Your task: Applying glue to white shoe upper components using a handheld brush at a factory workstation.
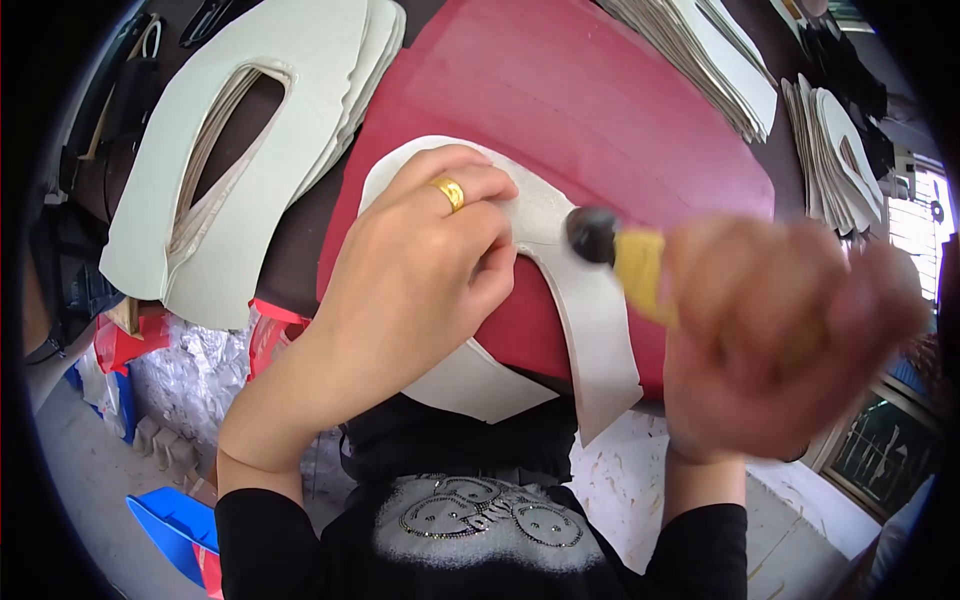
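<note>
A white U-shaped shoe-upper piece (592,345) lies on a dark red board (560,85), its two legs hanging over the near edge. My left hand (425,235), with a gold ring on one finger, rests on the left part of its curve. The fingers of that hand are bent and closed, pressing on the material near the inner edge. In my right hand (775,330), blurred by motion, is a hammer (592,236) with a dark rounded head and a yellow handle. The hammer head is seen over the right side of the curve; whether it touches cannot be told.
At the left a stack of similar white pieces (215,290) lies on the dark table. More stacked pieces (715,70) are at the far right, beside another bundle (840,160). Black-handled tools (120,100) lie at the far left. Below the table stands a blue container (170,525).
</note>
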{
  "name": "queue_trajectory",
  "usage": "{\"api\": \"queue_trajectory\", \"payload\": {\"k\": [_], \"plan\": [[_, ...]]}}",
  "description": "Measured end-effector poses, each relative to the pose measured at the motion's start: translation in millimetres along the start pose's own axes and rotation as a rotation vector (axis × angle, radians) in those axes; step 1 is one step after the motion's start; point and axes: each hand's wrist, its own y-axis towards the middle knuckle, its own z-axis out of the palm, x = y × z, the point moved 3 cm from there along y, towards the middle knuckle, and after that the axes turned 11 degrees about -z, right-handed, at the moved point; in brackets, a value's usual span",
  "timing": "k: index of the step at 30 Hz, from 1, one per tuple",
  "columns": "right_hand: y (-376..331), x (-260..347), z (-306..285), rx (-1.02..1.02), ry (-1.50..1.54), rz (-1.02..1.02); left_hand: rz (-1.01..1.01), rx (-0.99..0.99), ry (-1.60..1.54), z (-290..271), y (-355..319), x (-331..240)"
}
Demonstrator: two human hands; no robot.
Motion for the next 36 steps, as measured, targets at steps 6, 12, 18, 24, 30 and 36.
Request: {"api": "queue_trajectory", "payload": {"k": [6, 12, 18, 24, 30, 36], "plan": [[0, -1, 0, -0.085, -0.036, -0.007, 0.084, 0.223, -0.064, 2, 5, 7], [-30, 67, -7, -0.327, 0.227, -0.119, 0.34, 0.62, -0.099, 25, 24, -9], [-35, 28, 4, -0.229, 0.138, 0.058, 0.189, 0.282, 0.108, 5, 5, -18], [-23, 45, 10, -0.25, 0.217, -0.092, 0.049, 0.219, -0.034, 16, -2, -19], [-24, 37, 13, -0.165, 0.163, 0.006, 0.121, 0.263, -0.012, 3, -4, -9], [-19, 26, 5, -0.085, 0.088, 0.085, 0.033, 0.138, 0.034, 6, -4, -17]]}}
